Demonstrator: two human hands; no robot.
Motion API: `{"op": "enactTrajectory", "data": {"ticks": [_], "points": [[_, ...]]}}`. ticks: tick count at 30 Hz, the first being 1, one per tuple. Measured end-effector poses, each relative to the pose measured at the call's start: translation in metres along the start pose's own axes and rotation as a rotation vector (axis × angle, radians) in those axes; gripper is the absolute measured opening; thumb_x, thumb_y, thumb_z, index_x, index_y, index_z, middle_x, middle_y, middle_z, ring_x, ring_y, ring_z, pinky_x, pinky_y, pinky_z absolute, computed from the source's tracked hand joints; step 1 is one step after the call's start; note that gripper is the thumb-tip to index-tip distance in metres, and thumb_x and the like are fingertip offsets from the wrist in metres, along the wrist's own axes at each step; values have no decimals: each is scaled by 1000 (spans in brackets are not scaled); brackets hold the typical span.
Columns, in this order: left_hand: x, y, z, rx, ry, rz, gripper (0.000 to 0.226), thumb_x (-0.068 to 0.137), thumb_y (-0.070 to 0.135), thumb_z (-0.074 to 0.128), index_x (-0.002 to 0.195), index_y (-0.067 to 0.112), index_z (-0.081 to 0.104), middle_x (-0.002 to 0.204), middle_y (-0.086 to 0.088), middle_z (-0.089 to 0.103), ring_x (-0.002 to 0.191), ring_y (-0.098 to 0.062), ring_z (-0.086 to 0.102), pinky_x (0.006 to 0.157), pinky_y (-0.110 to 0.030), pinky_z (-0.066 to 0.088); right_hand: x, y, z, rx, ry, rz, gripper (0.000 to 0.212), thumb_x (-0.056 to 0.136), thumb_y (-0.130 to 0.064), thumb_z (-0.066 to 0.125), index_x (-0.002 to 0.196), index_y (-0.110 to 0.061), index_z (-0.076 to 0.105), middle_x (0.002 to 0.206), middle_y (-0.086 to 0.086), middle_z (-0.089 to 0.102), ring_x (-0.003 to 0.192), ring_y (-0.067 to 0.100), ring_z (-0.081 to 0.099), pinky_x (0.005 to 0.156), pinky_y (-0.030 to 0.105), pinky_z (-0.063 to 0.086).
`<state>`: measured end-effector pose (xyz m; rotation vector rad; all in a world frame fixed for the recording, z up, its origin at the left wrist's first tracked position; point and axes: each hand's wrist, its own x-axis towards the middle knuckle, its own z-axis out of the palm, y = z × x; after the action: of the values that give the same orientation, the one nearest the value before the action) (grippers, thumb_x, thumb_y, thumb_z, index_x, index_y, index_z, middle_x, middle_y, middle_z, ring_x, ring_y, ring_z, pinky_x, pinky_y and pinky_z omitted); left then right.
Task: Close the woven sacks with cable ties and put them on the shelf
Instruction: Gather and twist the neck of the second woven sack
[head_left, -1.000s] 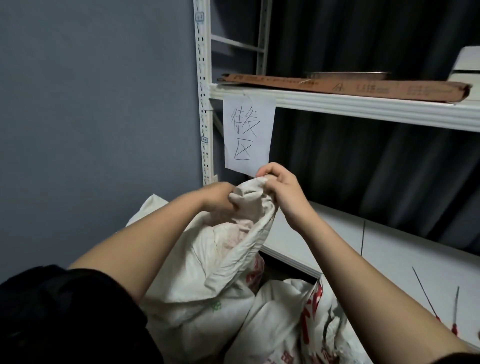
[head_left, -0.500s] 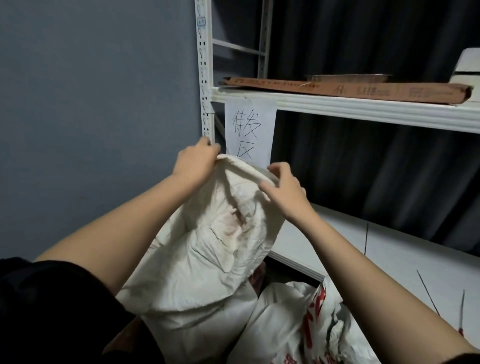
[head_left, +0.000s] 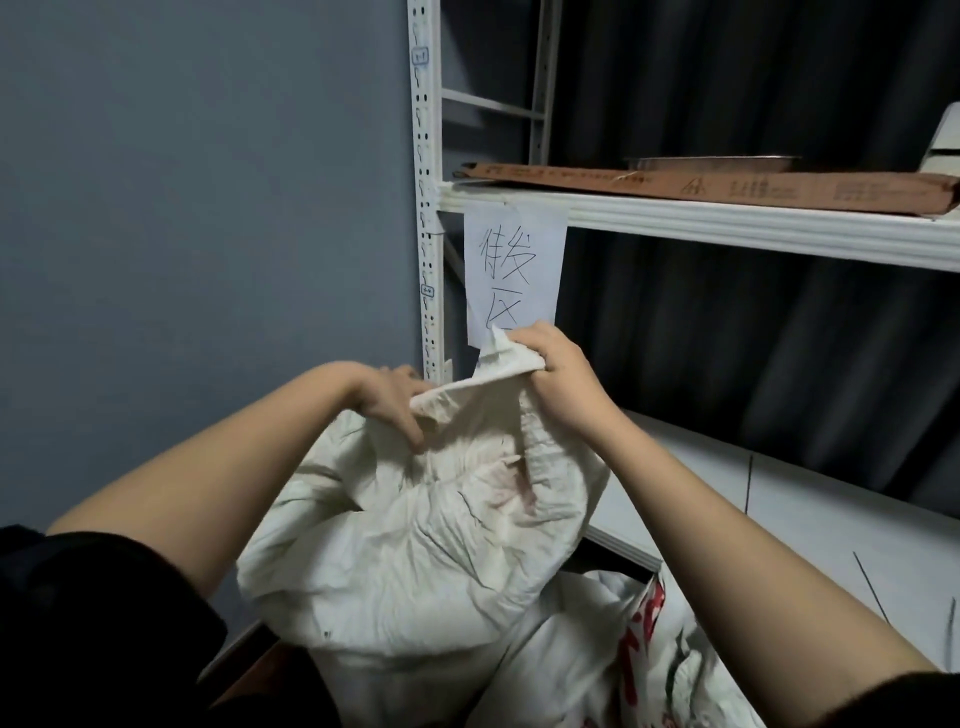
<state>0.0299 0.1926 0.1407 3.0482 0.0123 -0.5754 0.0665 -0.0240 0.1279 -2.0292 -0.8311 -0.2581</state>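
— Where's the sack (head_left: 415, 545) right now?

— Up in front of the person, just left of the lower shelf (head_left: 810, 525), with its mouth raised toward the paper sign (head_left: 511, 270). It's white, crumpled and bulging.

— And the hands?

— Both are on the mouth. The right hand (head_left: 558, 374) has its grip curled tight round a bunched corner of the fabric, and a little tuft pokes out above the fist, overlapping the bottom edge of the sign. The left hand (head_left: 395, 405) sits lower and to the left, pinching the rim, fingers folded over the edge and pointing down into the cloth.

— So the mouth is gathered?

— Only on the right. Between the hands the rim runs as a loose band.

— Any ties on it?

— I can't see one on the sack. Thin dark ties (head_left: 872, 587) lie on the lower shelf at the far right, well apart from the hands.

— What else is there?

— A second sack (head_left: 597, 649) with red print sits below, beside the first and touching it. The sign hangs from the upper shelf (head_left: 727, 223), handwritten in dark strokes. A flat brown carton (head_left: 727, 187) lies on that shelf. The white post (head_left: 428, 182) stands against a grey wall (head_left: 208, 208), and a dark curtain (head_left: 779, 338) hangs behind the shelves.
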Motion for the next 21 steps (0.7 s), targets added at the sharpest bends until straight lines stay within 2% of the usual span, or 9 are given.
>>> {"op": "enactTrajectory", "data": {"ticks": [4,6,8,10,12,15,17,19,21], "points": [[7,2,20,83,118,40,74,76,38,71,141,32,37,151,5,30,145,-19,15,117,-53,1,-6,0,-2,114,10,-29,51,84,2,49,80,-46,64,89,0,51,83,14,53,75,26,39],[6,4,25,-2,209,79,49,77,31,70,123,29,53,133,4,56,131,-18,44,113,-43,24,-8,1,-4,155,32,-28,50,84,4,51,79,-44,65,92,6,52,84,16,54,75,25,39],[6,4,27,8,381,44,33,79,35,66,108,25,56,117,0,65,111,-25,59,85,-34,45,-10,3,-7,190,53,-18,49,84,4,51,80,-43,65,91,1,54,84,11,55,76,23,40],[6,2,27,77,592,-93,38,81,40,62,110,18,48,116,-7,64,106,-31,60,73,-35,43,-9,9,-9,171,77,6,42,85,0,52,83,-39,65,88,-10,54,85,6,55,78,22,43],[7,-2,24,-92,677,-196,56,79,40,69,118,15,37,121,-14,60,107,-34,59,76,-37,43,-7,16,-10,106,90,41,37,86,-4,51,88,-38,66,84,-13,52,83,6,55,78,26,43],[0,-14,11,-571,326,-55,113,64,50,81,149,21,12,152,-11,29,136,-28,37,109,-39,35,-5,23,-9,21,115,62,39,85,-1,46,97,-32,68,83,-16,50,85,7,54,78,26,43],[-8,-21,4,-893,11,118,106,62,67,70,149,29,23,156,4,25,137,-21,36,113,-41,31,-5,24,-11,58,148,73,38,85,0,46,99,-28,68,86,-19,52,87,3,54,79,20,42],[-8,-27,1,-1110,-87,168,76,74,70,50,142,37,40,152,13,34,115,-23,56,96,-37,46,-5,24,-13,116,152,75,35,88,0,47,101,-26,67,89,-19,53,87,-4,53,77,11,38],[-7,-22,3,-1019,-49,134,50,93,53,36,141,38,41,149,13,38,86,-17,63,67,-25,50,-6,23,-13,142,130,67,34,89,-1,48,101,-26,67,90,-19,53,87,-6,52,75,7,38]]}}
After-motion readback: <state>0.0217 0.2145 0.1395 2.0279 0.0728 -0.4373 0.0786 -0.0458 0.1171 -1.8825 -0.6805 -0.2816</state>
